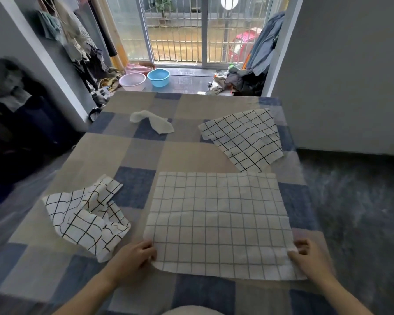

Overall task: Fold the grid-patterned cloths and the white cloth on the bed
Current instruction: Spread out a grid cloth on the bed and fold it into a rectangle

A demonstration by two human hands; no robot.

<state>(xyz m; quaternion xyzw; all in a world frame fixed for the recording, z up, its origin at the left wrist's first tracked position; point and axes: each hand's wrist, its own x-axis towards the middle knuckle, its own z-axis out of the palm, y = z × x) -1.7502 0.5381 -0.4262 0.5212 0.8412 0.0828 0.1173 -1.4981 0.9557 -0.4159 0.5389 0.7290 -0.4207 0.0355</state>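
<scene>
A large cloth with a faint grey grid (218, 221) lies spread flat on the bed in front of me. My left hand (134, 258) pinches its near left corner. My right hand (309, 258) pinches its near right edge. To the left lies a crumpled cloth with a bold black grid (87, 214). Another bold black-grid cloth (243, 138) lies fairly flat at the far right. A small white cloth (152, 121) sits crumpled near the bed's far end.
The bed (96, 155) has a cover of blue, grey and tan blocks. Beyond its far edge stand a pink basin (132, 81) and a blue basin (158, 77) on the floor. Clothes hang at the left; a grey wall rises on the right.
</scene>
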